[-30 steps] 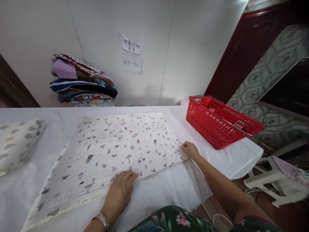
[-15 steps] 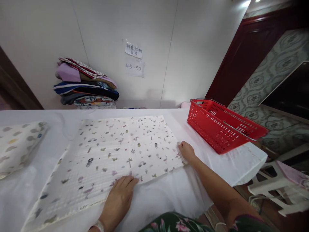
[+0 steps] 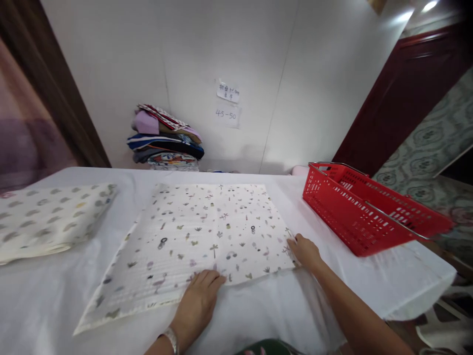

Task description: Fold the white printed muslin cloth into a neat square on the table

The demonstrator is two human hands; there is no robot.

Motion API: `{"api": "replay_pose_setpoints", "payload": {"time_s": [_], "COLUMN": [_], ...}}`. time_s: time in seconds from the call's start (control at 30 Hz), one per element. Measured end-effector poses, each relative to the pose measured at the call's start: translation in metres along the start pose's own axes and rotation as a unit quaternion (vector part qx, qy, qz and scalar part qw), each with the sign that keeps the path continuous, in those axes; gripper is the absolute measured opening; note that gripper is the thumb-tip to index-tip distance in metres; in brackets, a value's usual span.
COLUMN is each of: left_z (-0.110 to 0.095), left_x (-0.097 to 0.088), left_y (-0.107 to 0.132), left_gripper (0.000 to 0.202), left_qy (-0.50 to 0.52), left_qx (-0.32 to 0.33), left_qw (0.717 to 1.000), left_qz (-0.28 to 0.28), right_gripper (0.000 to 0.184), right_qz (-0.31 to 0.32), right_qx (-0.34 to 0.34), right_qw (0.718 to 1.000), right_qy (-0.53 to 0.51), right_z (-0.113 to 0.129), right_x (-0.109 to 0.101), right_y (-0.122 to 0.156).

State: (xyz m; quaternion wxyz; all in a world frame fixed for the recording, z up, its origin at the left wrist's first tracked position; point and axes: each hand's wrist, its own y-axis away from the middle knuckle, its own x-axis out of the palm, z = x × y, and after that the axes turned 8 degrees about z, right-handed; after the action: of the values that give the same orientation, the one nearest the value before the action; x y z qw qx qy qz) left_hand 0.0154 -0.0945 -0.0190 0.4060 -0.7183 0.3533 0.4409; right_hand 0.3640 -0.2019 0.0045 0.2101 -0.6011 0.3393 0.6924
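A white printed cloth (image 3: 218, 222) with palm trees, flamingos and rainbows lies spread over the white-covered table in front of me. My left hand (image 3: 201, 298) rests flat on its near edge, close to the middle, with the fingers stretched out. At the right edge, near the corner, my right hand (image 3: 305, 251) pinches the cloth, its fingertips closed on the border. To the left lies a folded cloth (image 3: 48, 212) with grey leaf-like spots, touched by neither hand.
A red plastic basket (image 3: 358, 217) with metal handles stands at the table's right end. Behind the far edge rises a stack of folded fabrics (image 3: 168, 140) against the pale wall. Paper signs (image 3: 228, 116) hang there. A brown curtain (image 3: 51, 84) is at left.
The view has swung left, so everything sits further right and the curtain shows more. Both hands keep their places on the cloth, which looks otherwise the same.
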Motion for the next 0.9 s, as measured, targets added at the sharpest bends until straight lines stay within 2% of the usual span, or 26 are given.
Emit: {"api": "replay_pose_setpoints", "payload": {"time_s": [0.07, 0.17, 0.27, 0.37, 0.5, 0.63, 0.9], "left_z": [-0.001, -0.001, -0.001, -0.002, -0.002, 0.003, 0.008], "left_x": [0.0, 0.002, 0.001, -0.002, -0.005, -0.004, -0.004], "left_y": [0.0, 0.001, 0.001, 0.0, -0.003, -0.004, -0.005], "left_gripper": [0.041, 0.043, 0.043, 0.04, 0.037, 0.035, 0.032], "left_qy": [0.005, 0.005, -0.002, -0.014, -0.028, -0.032, -0.032], "left_qx": [-0.009, -0.019, -0.019, -0.012, -0.003, 0.014, 0.024], "left_qw": [1.0, 1.0, 1.0, 1.0, 1.0, 0.999, 0.998], "left_qz": [0.005, 0.005, 0.003, -0.001, -0.002, -0.02, -0.05], "right_gripper": [0.036, 0.03, 0.029, 0.031, 0.034, 0.043, 0.052], "right_qz": [0.014, 0.046, 0.077, 0.084, 0.108, 0.156, 0.246], "right_qx": [-0.005, 0.011, 0.03, 0.027, 0.014, 0.0, -0.024], "right_qw": [0.999, 0.983, 0.946, 0.913, 0.885, 0.844, 0.772], "right_qy": [-0.039, -0.175, -0.313, -0.399, -0.453, -0.513, -0.586], "right_z": [-0.007, -0.015, -0.02, -0.022, -0.027, -0.035, -0.05], "right_x": [0.002, 0.004, 0.004, 0.003, 0.0, -0.007, -0.019], "right_y": [0.0, 0.001, 0.004, 0.008, 0.007, 0.006, 0.023]}}
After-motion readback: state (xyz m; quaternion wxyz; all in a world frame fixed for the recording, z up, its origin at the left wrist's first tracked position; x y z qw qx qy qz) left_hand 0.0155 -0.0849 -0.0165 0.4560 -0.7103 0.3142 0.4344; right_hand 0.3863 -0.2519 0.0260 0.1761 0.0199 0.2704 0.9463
